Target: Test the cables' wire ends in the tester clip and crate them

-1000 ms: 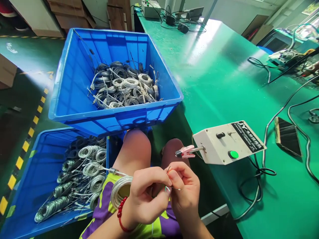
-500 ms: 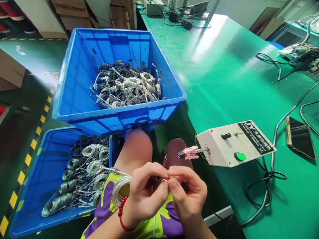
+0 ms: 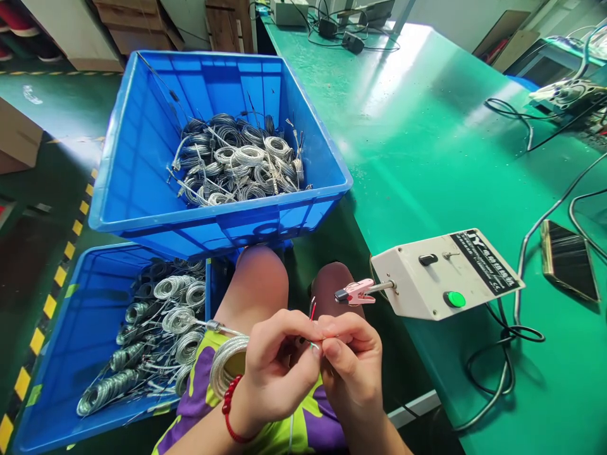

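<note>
My left hand [image 3: 277, 366] and my right hand [image 3: 351, 360] meet over my lap, both pinched on the thin wire ends [image 3: 312, 311] of a silver braided cable. A red lead sticks up between the fingertips. The cable's coil [image 3: 226, 364] hangs around my left wrist, by a red bead bracelet. Just above the hands, a pink clip [image 3: 353, 292] juts from a white control box [image 3: 443, 273] with a green button, at the edge of the green table.
An upper blue bin [image 3: 142, 158] holds several coiled silver cables; a lower blue bin [image 3: 57, 354] at the left holds more. On the green table [image 3: 427, 126] lie a phone [image 3: 566, 260], black cords and devices at the far end. Yellow-black tape marks the floor.
My hands have shifted slightly and my right fingers have re-pinched the wire ends; the red lead now stands upright between the fingertips. The view tilted a little.
</note>
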A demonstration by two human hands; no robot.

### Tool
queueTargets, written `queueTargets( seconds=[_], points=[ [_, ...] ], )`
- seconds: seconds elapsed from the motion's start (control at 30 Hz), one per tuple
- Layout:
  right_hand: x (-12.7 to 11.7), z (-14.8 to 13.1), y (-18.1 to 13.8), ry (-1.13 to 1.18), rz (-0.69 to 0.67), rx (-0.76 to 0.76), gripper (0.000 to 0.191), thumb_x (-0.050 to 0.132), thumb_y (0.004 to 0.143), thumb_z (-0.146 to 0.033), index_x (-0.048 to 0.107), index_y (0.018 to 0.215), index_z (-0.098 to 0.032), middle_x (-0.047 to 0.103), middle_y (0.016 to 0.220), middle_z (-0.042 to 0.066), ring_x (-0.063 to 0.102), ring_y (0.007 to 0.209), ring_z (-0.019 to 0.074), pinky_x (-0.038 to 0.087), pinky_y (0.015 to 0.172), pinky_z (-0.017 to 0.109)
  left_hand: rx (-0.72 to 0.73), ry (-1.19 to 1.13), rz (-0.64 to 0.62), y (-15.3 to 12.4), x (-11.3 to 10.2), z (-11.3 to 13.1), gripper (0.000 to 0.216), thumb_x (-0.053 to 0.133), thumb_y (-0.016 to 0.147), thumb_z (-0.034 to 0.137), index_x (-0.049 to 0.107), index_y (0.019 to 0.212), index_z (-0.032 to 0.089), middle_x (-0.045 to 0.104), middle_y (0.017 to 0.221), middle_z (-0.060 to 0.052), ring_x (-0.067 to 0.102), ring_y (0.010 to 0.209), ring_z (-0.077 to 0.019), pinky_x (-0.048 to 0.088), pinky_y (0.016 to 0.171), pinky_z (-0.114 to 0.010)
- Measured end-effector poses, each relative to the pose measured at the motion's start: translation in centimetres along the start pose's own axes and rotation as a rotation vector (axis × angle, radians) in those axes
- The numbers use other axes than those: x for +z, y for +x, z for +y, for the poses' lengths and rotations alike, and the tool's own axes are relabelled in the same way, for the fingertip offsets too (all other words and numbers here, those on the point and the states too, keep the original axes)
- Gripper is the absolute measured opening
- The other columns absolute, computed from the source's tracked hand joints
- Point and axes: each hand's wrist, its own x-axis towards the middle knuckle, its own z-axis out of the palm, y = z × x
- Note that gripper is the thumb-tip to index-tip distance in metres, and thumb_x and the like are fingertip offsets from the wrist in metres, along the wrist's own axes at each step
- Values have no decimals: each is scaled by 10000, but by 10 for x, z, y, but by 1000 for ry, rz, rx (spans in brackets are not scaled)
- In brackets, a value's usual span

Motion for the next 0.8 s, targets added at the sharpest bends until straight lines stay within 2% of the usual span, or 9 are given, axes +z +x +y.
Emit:
queueTargets(
  seconds=[0.2,0.47,0.6,0.7,0.77,0.8],
  points=[
    [0,0,2,54,1,31,97,1023,866,-381,948,897,-329,641,600,-29,461,550,90,434,556,194,-7,-8,3,1,2,2,165,702,1071,111,734,1124,263,728,837,-2,551,618,-115,457,601,-219],
    [-3,0,0,126,7,76,98,1025,867,-366,942,902,-327,750,731,-4,620,664,109,518,633,188,36,-3,7,0,1,-2,134,707,1088,135,743,1154,246,739,860,-13,575,636,-113,482,612,-209],
    [0,1,-1,158,-10,69,84,990,916,-384,934,907,-321,700,730,-12,610,685,108,541,681,204,35,18,16,-1,1,-3,145,720,1078,127,747,1154,247,736,847,-4,565,619,-105,477,603,-205],
    [2,1,-1,176,6,65,87,977,931,-377,926,896,-316,623,724,-28,558,668,99,514,667,207,43,14,30,-1,1,-1,147,720,1083,126,741,1152,253,738,842,8,605,628,-101,496,611,-188],
    [3,1,-1,186,2,59,83,963,944,-383,941,1012,-340,564,697,-44,506,640,97,504,661,210,45,-7,33,0,1,0,145,713,1092,126,731,1157,254,748,846,13,652,649,-103,520,627,-176],
    [3,0,-1,185,-6,57,160,958,947,-389,941,1103,-352,553,688,-48,491,633,100,508,663,214,40,-15,37,1,1,0,140,712,1095,128,729,1155,253,750,847,15,663,656,-103,526,631,-172]
  ],
)
